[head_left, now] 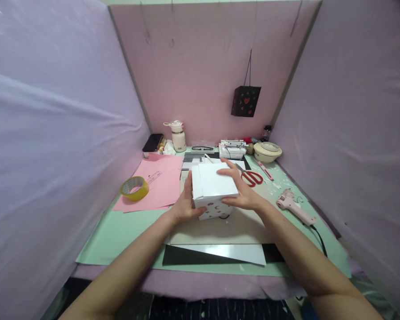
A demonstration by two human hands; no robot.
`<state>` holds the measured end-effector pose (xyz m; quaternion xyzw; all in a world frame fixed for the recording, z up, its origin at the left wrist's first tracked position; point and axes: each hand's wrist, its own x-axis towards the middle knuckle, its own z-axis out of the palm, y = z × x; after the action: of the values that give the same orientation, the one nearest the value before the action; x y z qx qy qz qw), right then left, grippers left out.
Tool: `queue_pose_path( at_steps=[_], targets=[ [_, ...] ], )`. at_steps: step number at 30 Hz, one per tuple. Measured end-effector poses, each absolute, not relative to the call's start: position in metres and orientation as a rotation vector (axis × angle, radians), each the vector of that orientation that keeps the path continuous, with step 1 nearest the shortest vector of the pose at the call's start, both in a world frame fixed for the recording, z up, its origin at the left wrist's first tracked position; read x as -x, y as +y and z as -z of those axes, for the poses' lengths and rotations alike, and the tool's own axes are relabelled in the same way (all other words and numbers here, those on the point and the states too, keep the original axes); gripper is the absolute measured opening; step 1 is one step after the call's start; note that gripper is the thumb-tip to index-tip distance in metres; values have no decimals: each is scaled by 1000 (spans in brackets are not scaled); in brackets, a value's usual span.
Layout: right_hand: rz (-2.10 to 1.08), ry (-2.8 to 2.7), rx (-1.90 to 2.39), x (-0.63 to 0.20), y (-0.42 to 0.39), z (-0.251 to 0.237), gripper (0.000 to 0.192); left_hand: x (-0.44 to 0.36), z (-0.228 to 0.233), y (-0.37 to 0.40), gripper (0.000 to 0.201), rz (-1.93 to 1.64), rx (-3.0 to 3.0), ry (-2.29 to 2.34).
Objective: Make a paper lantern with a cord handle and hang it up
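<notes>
A white paper box with small red and dark shapes on its front side stands in the middle of the table. My left hand grips its left side, thumb across the front lower edge. On the right, my right hand holds the box with fingers over the top and thumb at the front upper edge. Beneath the box lies a beige board, over a white sheet and a black sheet. Red-handled scissors rest just beyond my right hand.
Yellow tape roll and pink paper lie left. At right are a glue gun with its cord, a pink cutter and a lidded bowl. A bottle stands behind; a black decorated box hangs above.
</notes>
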<state>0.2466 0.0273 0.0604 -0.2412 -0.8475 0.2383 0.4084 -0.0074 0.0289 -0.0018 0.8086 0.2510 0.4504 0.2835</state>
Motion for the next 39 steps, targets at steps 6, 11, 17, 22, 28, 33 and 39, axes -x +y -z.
queue_pose_path(
  at_steps=[6, 11, 17, 22, 28, 33, 39],
  targets=[
    [-604, -2112, 634, -250, 28, -54, 72, 6, 9, 32, 122, -1183, -2181, 671],
    [-631, -2114, 653, -250, 30, -56, 68, 3, 8, 33, 116, -1173, -2191, 705],
    [-591, -2108, 647, -252, 29, -55, 71, 3, 9, 32, 119, -1155, -2202, 730],
    [-589, -2092, 691, -254, 28, -54, 75, 2, 8, 32, 122, -1108, -2198, 751],
    [-674, -2124, 767, -261, 28, -52, 86, 3, 9, 29, 124, -1009, -2124, 818],
    [-570, -2244, 829, -272, 16, -92, 105, 3, 17, 26, 135, -959, -1950, 765],
    [-158, -2476, 913, -236, -4, -133, 109, 7, 24, 27, 145, -972, -1980, 718]
  ],
)
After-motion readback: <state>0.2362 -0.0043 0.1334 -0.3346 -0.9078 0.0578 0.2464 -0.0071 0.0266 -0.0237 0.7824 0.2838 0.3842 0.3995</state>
